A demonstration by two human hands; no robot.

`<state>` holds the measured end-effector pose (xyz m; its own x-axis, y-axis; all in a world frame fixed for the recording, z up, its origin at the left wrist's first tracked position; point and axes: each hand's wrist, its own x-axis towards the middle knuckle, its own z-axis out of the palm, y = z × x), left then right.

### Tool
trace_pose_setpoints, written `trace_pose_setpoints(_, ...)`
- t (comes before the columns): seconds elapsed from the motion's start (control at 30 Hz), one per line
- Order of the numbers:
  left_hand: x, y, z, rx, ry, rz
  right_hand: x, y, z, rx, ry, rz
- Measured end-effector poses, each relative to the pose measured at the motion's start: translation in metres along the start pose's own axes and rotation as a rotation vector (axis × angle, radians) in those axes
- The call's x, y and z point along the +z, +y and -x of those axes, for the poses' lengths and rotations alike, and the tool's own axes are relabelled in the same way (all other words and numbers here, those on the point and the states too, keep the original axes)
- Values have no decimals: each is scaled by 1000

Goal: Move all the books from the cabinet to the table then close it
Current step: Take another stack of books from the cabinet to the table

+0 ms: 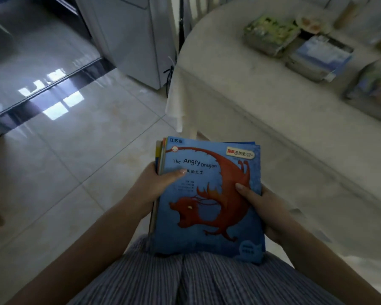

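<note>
Head view: both your hands, left (151, 190) and right (265, 208), clasp the books (207, 199); next, lay them on the table (240, 89).

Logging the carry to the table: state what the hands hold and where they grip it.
Both hands hold a stack of thin books, blue dragon cover on top. The left hand grips its left edge, the right hand its right edge, thumbs on the cover.
</note>
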<state>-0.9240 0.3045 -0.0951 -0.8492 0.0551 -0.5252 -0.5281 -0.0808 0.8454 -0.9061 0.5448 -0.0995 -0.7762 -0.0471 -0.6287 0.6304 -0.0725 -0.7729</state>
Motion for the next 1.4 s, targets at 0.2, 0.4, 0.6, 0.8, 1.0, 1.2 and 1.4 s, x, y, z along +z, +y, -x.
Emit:
trace_pose_setpoints(0.2,-11,49,-78,-43,-153,-103,15,-29,-44,17,118,-117)
trace_pose_setpoints(0.4,0,81,-144,-114,-232,-162,9,-52,-82,51,197,-161)
trace_pose_setpoints(0.6,23,120,-213,-118,-277,-244,-11,-91,-136,70,224,-192)
trace_pose_setpoints(0.8,64,177,-300,-88,-266,-303,-49,-155,-205,29,253,-231)
trace_pose_setpoints(1.0,97,208,-359,-99,-214,-340,-76,-200,-256,29,268,-196)
trace_pose_setpoints(1.2,113,230,-410,-107,-247,-436,-87,-223,-290,50,272,-188)
trace_pose_setpoints(1.4,118,251,-460,-130,-305,-557,-81,-238,-319,96,329,-248)
